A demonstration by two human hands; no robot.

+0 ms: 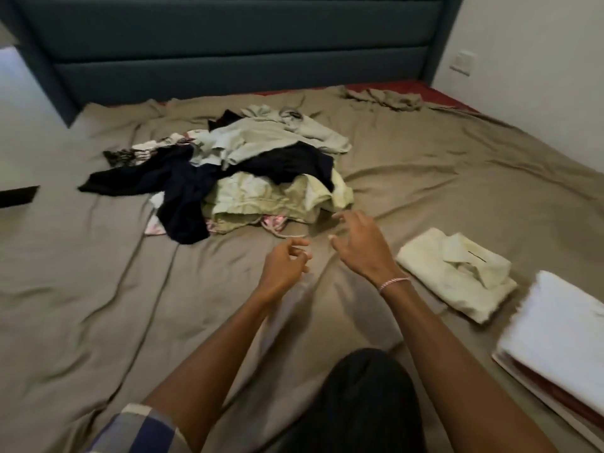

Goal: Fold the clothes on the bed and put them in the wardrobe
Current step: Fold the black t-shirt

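A loose pile of unfolded clothes (248, 171) lies in the middle of the bed (98, 289), with pale green, black and patterned pieces mixed together. My left hand (284, 266) hovers over the bare sheet just in front of the pile, fingers loosely curled and holding nothing. My right hand (359, 243) reaches toward the pile's near right edge with fingers spread, touching nothing. To the right of my right wrist lies a folded cream shirt (457, 273). A folded white stack (555, 335) sits at the bed's right edge.
A dark padded headboard (228, 53) runs along the far side. A white wall with a switch (462, 62) stands at the right. A crumpled bit of sheet (382, 98) lies at the far right corner. My dark-clothed knee (362, 403) rests on the bed below.
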